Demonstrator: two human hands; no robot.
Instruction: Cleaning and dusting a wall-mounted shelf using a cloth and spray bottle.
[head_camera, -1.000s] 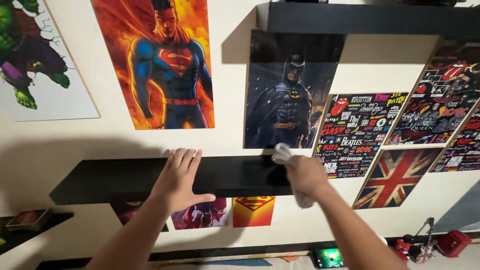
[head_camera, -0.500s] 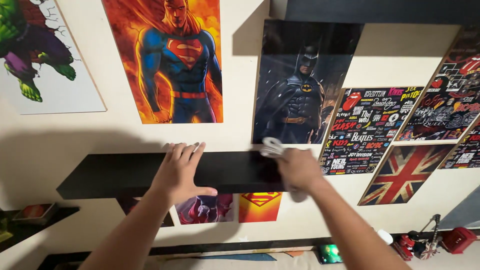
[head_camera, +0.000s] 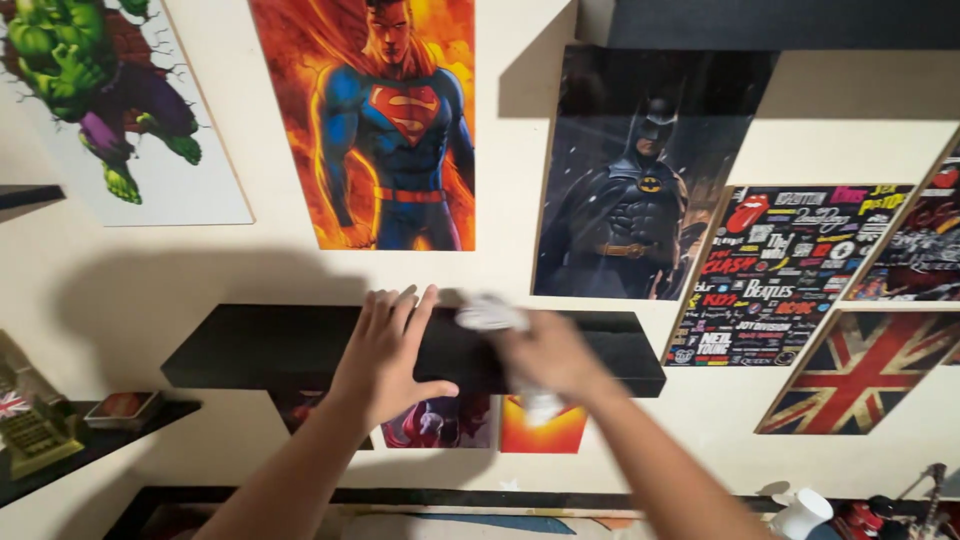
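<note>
Cream wall (head_camera: 120, 270) fills the head view, hung with posters: a green muscular figure (head_camera: 110, 90) at the upper left, a caped hero in blue and red (head_camera: 395, 120) against flames at top centre, and a dark masked hero (head_camera: 640, 190) to its right. Further right hang a black poster crowded with coloured logos (head_camera: 790, 270) and a red, white and blue flag print (head_camera: 860, 375) below it.

A black floating shelf (head_camera: 260, 345) crosses the middle of the wall. The left hand (head_camera: 390, 355) lies flat on the shelf's top near its middle, fingers stretched out and close together toward the wall, thumb hooked over the front edge. Just beside it, the right hand (head_camera: 545, 355), blurred, is closed around a white cloth (head_camera: 490, 315); part of the cloth bunches on the shelf top toward the back edge, and another part hangs below the front edge. The two hands are near each other, not touching.

Under the shelf, small prints show, one red and yellow (head_camera: 545, 435). At the lower left a second dark shelf (head_camera: 150, 415) carries a small tin (head_camera: 120, 408).
</note>
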